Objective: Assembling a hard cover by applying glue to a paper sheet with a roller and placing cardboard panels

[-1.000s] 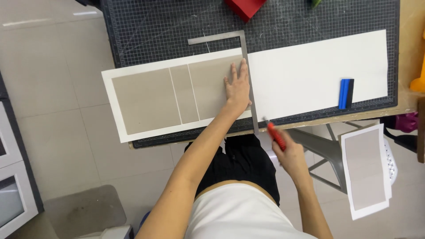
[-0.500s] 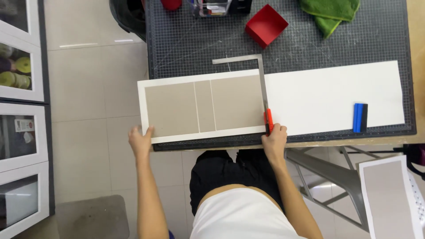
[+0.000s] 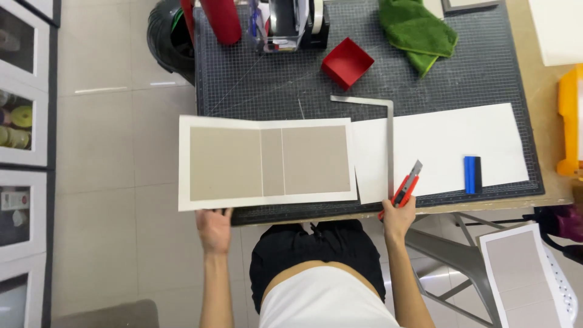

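Observation:
A white sheet with three grey board panels glued on it (image 3: 267, 163) lies half over the left edge of the dark cutting mat (image 3: 461, 73). My left hand (image 3: 213, 229) grips its near left edge, thumb on top. My right hand (image 3: 398, 218) holds a red utility knife (image 3: 407, 185), blade out, at the mat's near edge. A metal L-shaped square (image 3: 389, 140) lies just right of the panelled sheet, on a plain white sheet (image 3: 443, 149). A blue scraper (image 3: 472, 175) rests on that white sheet.
At the mat's far side are a red paper box (image 3: 347, 62), a green cloth (image 3: 419, 31), a red cylinder (image 3: 221, 19) and a tape dispenser (image 3: 294, 23). A yellow bin (image 3: 569, 127) stands right. Another panelled sheet (image 3: 525, 276) lies lower right. Framed shelves (image 3: 21, 121) line the left.
My left hand has left the top of the board and moved to the sheet's near left edge. The sheet has slid left, away from the square. My right hand drew the knife back.

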